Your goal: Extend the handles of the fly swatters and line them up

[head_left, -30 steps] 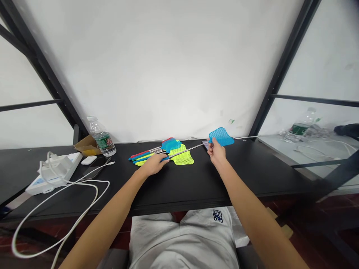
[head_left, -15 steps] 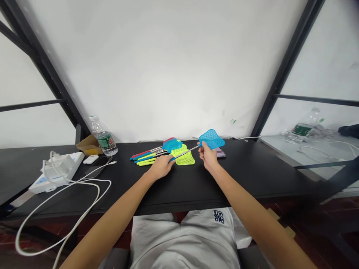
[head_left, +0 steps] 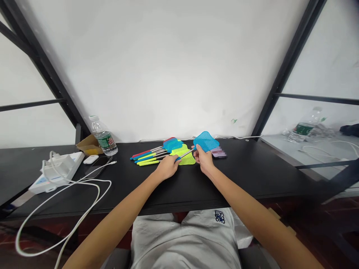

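Observation:
Between my two hands is a blue fly swatter (head_left: pixel 206 141) with a short stretch of metal rod showing. My left hand (head_left: pixel 167 166) is closed around its blue handle, most of which the fingers hide. At the other end, my right hand (head_left: pixel 203 158) pinches the rod just where it meets the mesh head. Just behind my left hand lies a pile of fly swatters (head_left: pixel 153 154) with red, blue and yellow-green handles, their heads overlapping to the right. A yellow-green swatter head (head_left: pixel 187 160) lies partly under the held rod.
A purple item (head_left: pixel 219 152), partly blurred, lies behind my right hand. On the left are a water bottle (head_left: pixel 104 137), a cardboard box (head_left: pixel 89 145), a white case (head_left: pixel 91 159), a dark phone (head_left: pixel 98 166) and a power strip (head_left: pixel 57 173) with loose white cables. Black metal posts flank the black table (head_left: pixel 182 190).
The swatter's rod has become shorter as my hands drew closer together. My right hand moved left with the blue head, and my left hand shifted a little right. The purple item is now uncovered.

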`<state>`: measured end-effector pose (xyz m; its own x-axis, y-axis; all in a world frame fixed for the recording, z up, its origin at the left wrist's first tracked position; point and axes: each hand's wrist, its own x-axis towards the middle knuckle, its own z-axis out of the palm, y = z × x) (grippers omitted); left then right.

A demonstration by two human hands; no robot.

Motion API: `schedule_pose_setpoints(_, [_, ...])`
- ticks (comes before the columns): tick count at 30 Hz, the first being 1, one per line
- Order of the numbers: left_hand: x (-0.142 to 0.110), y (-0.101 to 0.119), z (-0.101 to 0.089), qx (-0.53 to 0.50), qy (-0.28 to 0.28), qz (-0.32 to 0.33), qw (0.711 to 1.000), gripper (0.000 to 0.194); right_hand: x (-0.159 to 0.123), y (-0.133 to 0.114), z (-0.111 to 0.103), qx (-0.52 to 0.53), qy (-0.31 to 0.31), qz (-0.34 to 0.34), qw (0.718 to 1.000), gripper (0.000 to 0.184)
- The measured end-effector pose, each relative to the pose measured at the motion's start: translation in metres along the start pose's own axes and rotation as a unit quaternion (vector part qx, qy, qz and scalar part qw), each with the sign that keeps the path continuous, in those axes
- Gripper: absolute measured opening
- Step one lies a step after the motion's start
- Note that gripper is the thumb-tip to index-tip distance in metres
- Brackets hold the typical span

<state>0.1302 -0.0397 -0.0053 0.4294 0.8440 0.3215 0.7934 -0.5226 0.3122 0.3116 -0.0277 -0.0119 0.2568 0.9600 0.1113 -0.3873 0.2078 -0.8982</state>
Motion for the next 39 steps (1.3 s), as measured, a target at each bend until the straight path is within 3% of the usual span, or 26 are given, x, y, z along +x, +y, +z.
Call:
schedule_pose_setpoints(8, [-0.009,0.021,0.001,-0.093,0.035,0.054,0.994,0.026,-0.007,0.002,0.004,-0.075,-0.153,0.029,0.985,0.043])
schedule_pose_setpoints(15, [-0.022,0.031,-0.005,-0.144,-0.059,0.102,0.983,0.037,0.006,-0.01,-0.012,-0.093,-0.17,0.031,0.981,0.045])
schedule_pose_setpoints(19, [-0.016,0.039,0.006,-0.162,-0.066,0.064,0.983,0.037,0.003,-0.006,-0.014,-0.207,-0.197,0.031,0.958,0.039])
schedule_pose_setpoints(22, [-0.007,0.048,0.017,-0.16,-0.045,0.003,0.986,0.034,0.0,-0.001,-0.013,-0.373,-0.196,-0.06,0.905,0.034])
schedule_pose_setpoints(26, [0.003,0.058,0.027,-0.151,-0.03,-0.048,0.987,0.028,0.0,-0.007,-0.015,-0.555,-0.129,-0.133,0.811,0.045])
schedule_pose_setpoints(29, [0.006,0.06,0.029,-0.152,-0.021,-0.067,0.986,0.035,0.007,-0.022,-0.025,-0.62,-0.046,-0.141,0.77,0.057])
schedule_pose_setpoints(31, [0.006,0.059,0.028,-0.146,-0.027,-0.069,0.987,0.041,0.016,-0.033,-0.037,-0.665,0.044,-0.145,0.731,0.058])
schedule_pose_setpoints(33, [0.005,0.06,0.027,-0.118,-0.036,-0.073,0.99,0.042,0.027,-0.041,-0.051,-0.713,0.131,-0.131,0.677,0.056])
schedule_pose_setpoints(35, [0.005,0.062,0.027,-0.072,-0.032,-0.079,0.994,0.04,0.038,-0.043,-0.065,-0.748,0.178,-0.088,0.633,0.077])
schedule_pose_setpoints(37, [0.005,0.066,0.027,-0.027,-0.022,-0.089,0.995,0.039,0.049,-0.04,-0.077,-0.769,0.174,-0.03,0.614,0.097])
schedule_pose_setpoints(39, [0.005,0.07,0.028,0.005,-0.022,-0.1,0.995,0.039,0.057,-0.035,-0.083,-0.781,0.154,0.006,0.606,0.105])
